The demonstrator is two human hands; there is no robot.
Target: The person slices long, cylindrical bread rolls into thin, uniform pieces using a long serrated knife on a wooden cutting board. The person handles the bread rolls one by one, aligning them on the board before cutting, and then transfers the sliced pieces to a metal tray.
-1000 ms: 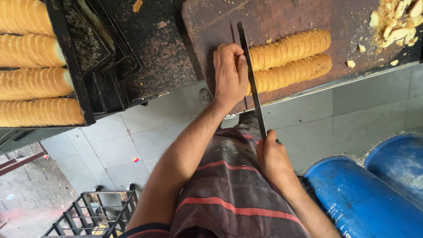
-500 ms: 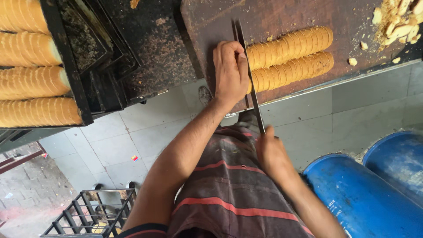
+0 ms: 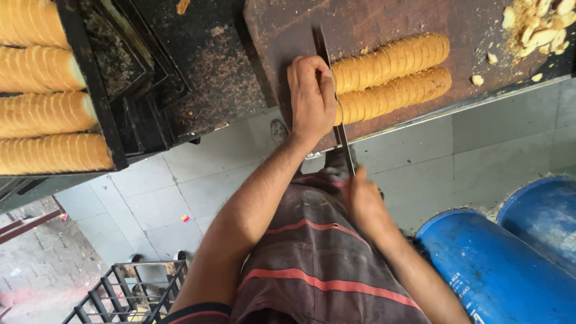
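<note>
Two long ridged golden rolls (image 3: 390, 75) are laid side by side on a dark wooden cutting board (image 3: 288, 30), and their near ends are pressed down by the left hand (image 3: 312, 99), whose fingers are curled over them in a loose clamp. A long thin knife (image 3: 333, 90) is set across the board just beside that hand, at the cut end of the rolls, and its handle is gripped in the closed fingers of the right hand (image 3: 363, 201), which is held below the board's edge above a striped garment (image 3: 318, 264). A heap of pale cut scraps (image 3: 537, 27) is piled in the far right corner of the board, with a few crumbs (image 3: 483, 69) scattered near it. To the left, a black metal tray (image 3: 90, 90) is filled with more golden rolls (image 3: 42, 114) stacked in rows; only part of the tray is seen, as it is cut off by the picture's edge. Crumbs and burnt residue are spread over the dark surface (image 3: 204, 66) between tray and board. Two blue drums (image 3: 504, 264) are seen at the lower right, their tops out of view, so their contents cannot be told. A black wire crate (image 3: 126, 294) stands on the tiled floor (image 3: 150, 204) and is partly cut off; what it holds is too small to make out. The right hand is blurred.
</note>
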